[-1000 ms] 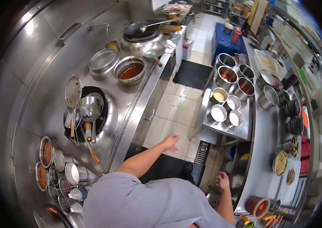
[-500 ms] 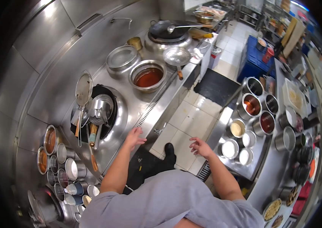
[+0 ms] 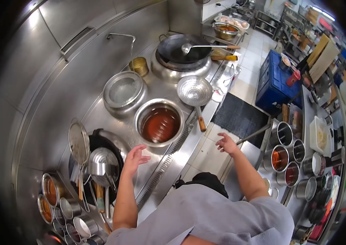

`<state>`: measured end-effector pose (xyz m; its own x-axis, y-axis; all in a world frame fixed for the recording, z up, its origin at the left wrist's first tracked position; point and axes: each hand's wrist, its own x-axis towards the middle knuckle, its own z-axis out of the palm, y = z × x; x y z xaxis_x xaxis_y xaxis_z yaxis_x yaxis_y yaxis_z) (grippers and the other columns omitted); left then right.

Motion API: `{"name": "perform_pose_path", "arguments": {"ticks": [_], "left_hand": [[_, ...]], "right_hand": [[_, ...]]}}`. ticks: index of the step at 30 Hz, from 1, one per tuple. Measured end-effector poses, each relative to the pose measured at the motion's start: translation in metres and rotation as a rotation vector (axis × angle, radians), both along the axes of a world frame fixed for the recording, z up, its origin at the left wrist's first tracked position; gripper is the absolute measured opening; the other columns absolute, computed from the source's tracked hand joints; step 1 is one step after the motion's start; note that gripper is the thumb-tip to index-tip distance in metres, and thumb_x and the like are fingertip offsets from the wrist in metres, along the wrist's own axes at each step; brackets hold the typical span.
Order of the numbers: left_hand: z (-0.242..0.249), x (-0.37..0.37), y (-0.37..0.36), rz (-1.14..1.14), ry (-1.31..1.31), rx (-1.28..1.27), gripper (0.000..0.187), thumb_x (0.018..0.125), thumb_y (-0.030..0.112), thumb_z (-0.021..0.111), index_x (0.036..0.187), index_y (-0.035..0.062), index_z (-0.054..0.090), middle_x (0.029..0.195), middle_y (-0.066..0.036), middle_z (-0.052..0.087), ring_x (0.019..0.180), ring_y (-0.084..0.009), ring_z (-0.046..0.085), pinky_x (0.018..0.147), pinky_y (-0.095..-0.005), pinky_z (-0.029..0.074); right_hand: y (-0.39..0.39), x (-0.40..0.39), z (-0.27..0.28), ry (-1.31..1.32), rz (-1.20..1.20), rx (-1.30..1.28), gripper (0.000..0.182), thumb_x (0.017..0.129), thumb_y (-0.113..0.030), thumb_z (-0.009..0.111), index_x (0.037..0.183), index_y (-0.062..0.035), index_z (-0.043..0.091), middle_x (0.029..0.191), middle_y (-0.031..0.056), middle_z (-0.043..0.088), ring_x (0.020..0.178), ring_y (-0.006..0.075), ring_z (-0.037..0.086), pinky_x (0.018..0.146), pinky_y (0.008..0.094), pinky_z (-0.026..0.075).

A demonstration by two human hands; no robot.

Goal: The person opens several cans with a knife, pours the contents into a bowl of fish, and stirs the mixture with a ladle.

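Table (image 3: 145,173): long, stainless steel, slotted drain (image 3: 162,169) along front
On table: wide steel pot (image 3: 160,124), red-brown liquid (image 3: 160,122); round steel vessel (image 3: 124,90); gold-coloured metal can (image 3: 139,66); perforated steel strainer (image 3: 194,90), wooden handle (image 3: 202,124)
Floor (image 3: 209,159): pale tiles
On floor: black mat (image 3: 240,116)

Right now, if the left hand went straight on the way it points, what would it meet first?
The left hand would probably meet the steel bowl of reddish liquid first, though its height above the counter is unclear.
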<state>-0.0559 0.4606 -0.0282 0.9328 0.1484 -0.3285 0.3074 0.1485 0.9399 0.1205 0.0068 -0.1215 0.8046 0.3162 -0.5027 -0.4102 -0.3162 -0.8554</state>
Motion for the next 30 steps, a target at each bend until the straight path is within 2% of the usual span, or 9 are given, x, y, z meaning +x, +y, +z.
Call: {"name": "perform_pose_path", "arguments": {"ticks": [3,5,9,13,19,22,23,25,30], "left_hand": [[0.013,0.035,0.010,0.033,-0.032,0.071,0.038,0.105,0.025,0.048,0.137,0.0045,0.049,0.139,-0.009,0.054,0.098,-0.0221,0.069,0.083,-0.0337,0.055],[0.017,0.048,0.013,0.078,-0.020,0.075,0.038,0.104,0.020,0.049,0.138,0.0038,0.048,0.137,-0.009,0.055,0.099,-0.0206,0.068,0.084,-0.0330,0.054],[-0.005,0.055,0.017,0.225,0.067,0.233,0.040,0.102,0.025,0.053,0.135,0.0029,0.052,0.128,-0.010,0.060,0.097,-0.0205,0.069,0.081,-0.0320,0.055],[-0.008,0.044,0.004,0.395,0.235,0.301,0.039,0.098,0.022,0.060,0.132,0.0022,0.056,0.113,-0.009,0.065,0.093,-0.0185,0.069,0.075,-0.0282,0.053],[-0.010,0.002,-0.001,0.627,0.463,0.423,0.038,0.098,0.022,0.061,0.128,0.0002,0.056,0.106,-0.010,0.066,0.087,-0.0188,0.069,0.067,-0.0288,0.054],[-0.009,-0.014,-0.002,0.681,0.546,0.435,0.035,0.098,0.022,0.061,0.126,0.0003,0.057,0.104,-0.009,0.066,0.084,-0.0180,0.069,0.064,-0.0286,0.054],[-0.009,-0.020,-0.003,0.697,0.555,0.430,0.035,0.098,0.022,0.061,0.126,0.0003,0.057,0.104,-0.009,0.066,0.084,-0.0180,0.069,0.064,-0.0286,0.054],[-0.008,-0.033,-0.010,0.719,0.575,0.468,0.033,0.098,0.021,0.061,0.123,0.0005,0.058,0.103,-0.008,0.066,0.081,-0.0175,0.069,0.063,-0.0286,0.054],[0.004,-0.093,-0.036,0.895,0.636,0.509,0.026,0.098,0.018,0.058,0.119,0.0030,0.060,0.105,-0.009,0.067,0.079,-0.0163,0.069,0.060,-0.0275,0.053]], "right_hand": [[-0.009,0.107,0.011,-0.182,0.045,-0.082,0.063,0.088,-0.006,0.059,0.146,-0.0100,0.034,0.094,0.0094,0.066,0.070,0.0153,0.063,0.056,0.0333,0.053],[-0.007,0.196,0.034,-0.297,-0.010,-0.199,0.072,0.086,-0.007,0.063,0.149,-0.0110,0.030,0.098,0.0115,0.067,0.079,0.0224,0.066,0.067,0.0386,0.055],[-0.010,0.413,0.035,-1.001,-0.161,-0.553,0.090,0.078,-0.005,0.070,0.155,-0.0146,0.024,0.120,0.0202,0.061,0.107,0.0434,0.060,0.095,0.0420,0.049],[0.002,0.561,0.064,-1.078,-0.149,-0.968,0.087,0.079,-0.001,0.062,0.156,-0.0177,0.024,0.149,0.0150,0.043,0.131,0.0389,0.046,0.102,0.0457,0.046],[0.030,0.652,0.098,-1.020,-0.052,-1.307,0.071,0.093,-0.012,0.050,0.157,-0.0258,0.022,0.160,0.0091,0.030,0.147,0.0333,0.028,0.113,0.0570,0.031],[0.023,0.666,0.100,-0.694,0.195,-1.431,0.056,0.098,-0.018,0.045,0.152,-0.0246,0.034,0.155,0.0091,0.038,0.146,0.0319,0.030,0.113,0.0591,0.029],[0.021,0.664,0.109,-0.729,0.249,-1.430,0.048,0.096,-0.016,0.047,0.144,-0.0209,0.046,0.144,0.0096,0.050,0.139,0.0311,0.042,0.110,0.0606,0.031],[0.007,0.665,0.111,-0.890,0.532,-1.273,0.039,0.089,-0.010,0.051,0.128,-0.0139,0.055,0.116,0.0176,0.067,0.106,0.0359,0.066,0.092,0.0511,0.050],[0.011,0.609,0.144,-0.959,0.459,-1.122,0.028,0.087,-0.014,0.053,0.114,-0.0076,0.057,0.096,0.0242,0.069,0.094,0.0424,0.067,0.082,0.0520,0.052]]}}
